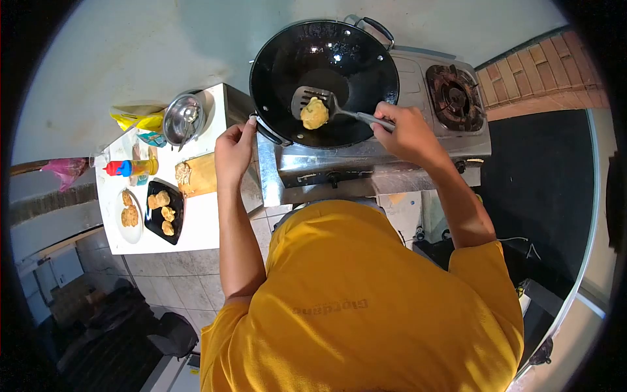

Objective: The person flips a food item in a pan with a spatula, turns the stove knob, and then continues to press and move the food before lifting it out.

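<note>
My right hand (406, 135) is closed round the grey handle of a slotted spatula (346, 112), its blade low in the black wok (287, 59). On the blade lies a golden fried patty (315, 114) with a green fleck. At the wok's near left side, my left hand (234, 155) grips the loop handle (268, 132), thumb on top. The wok stands on a steel gas stove (313, 163), and its dark inside shines with oil.
A bare burner (455, 98) sits right of the wok. On the white table (209, 232) at left are a steel bowl (168, 124), squeeze bottles (134, 168), a wooden board (204, 178), a black plate (155, 230) and a white plate (134, 236), both holding fried pieces.
</note>
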Tool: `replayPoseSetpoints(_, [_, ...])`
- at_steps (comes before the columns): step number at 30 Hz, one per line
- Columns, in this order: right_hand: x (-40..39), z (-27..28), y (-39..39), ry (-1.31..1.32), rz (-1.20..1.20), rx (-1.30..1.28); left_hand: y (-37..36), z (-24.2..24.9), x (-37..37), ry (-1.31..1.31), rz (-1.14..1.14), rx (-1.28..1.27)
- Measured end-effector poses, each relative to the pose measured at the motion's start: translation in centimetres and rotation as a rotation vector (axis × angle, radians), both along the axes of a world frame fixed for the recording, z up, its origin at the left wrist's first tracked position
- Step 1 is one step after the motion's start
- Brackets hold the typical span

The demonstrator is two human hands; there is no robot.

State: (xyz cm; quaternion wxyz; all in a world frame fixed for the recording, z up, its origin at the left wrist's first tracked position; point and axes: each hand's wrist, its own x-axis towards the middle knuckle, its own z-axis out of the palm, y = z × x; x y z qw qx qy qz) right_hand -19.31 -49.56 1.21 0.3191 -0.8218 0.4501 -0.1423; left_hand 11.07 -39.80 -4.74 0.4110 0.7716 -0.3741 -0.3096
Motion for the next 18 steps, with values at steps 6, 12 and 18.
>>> replayPoseSetpoints(6, [0.0,-0.1,0.1,-0.001,0.000,0.010,0.0,0.5,-0.2,0.005,0.003,0.020])
replayPoseSetpoints(12, [0.3,-0.1,0.4,-0.027,-0.009,-0.027,0.0,-0.1,-0.1,-0.016,-0.010,0.012])
replayPoseSetpoints(18, [0.2,-0.7,0.6,-0.067,0.013,-0.089,0.0,1.0,-0.3,-0.034,-0.022,0.047])
